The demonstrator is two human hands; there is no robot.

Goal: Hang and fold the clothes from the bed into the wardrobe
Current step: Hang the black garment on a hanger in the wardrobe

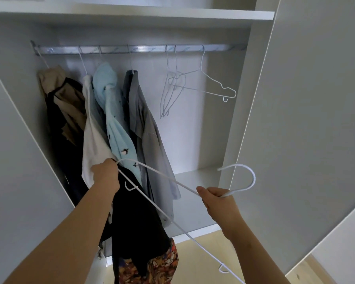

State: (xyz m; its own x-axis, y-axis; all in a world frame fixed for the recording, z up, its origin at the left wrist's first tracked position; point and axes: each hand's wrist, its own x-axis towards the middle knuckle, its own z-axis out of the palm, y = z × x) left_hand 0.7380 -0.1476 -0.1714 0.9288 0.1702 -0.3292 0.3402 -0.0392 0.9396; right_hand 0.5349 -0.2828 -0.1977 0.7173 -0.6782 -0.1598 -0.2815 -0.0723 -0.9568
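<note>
**Q:** White-coated wire and dark cloth: which step is this?

**A:** Dressing the hanger, by my reading. The white wire hanger [177, 182] is held low in front of the rail [131, 49], tilted, with its hook pointing away from the clothes. The right hand [217, 203] has its fingers [203, 191] curled round the neck below the hook. The left hand [106, 175] is closed on the far shoulder end. Its fingertips are hidden, so I cannot tell whether they also pinch the black garment [135, 218] that hangs below it, with a patterned panel at the bottom.

**Q:** What does the next move call for?

**A:** Probably seating the garment on both shoulders of the hanger, then lifting the hook up to the rail. The open stretch lies between the grey shirt [148, 130] and the three empty hangers [203, 83].

**Q:** And the surroundings?

**A:** Under the rail, from its left end, hang a beige-and-black piece, a white garment [92, 144], a light-blue bird-print shirt [115, 119] and the grey shirt. A white shelf [131, 14] lies above the rail, the wardrobe base [193, 181] below it, and pale wood flooring [203, 253] lower still.
</note>
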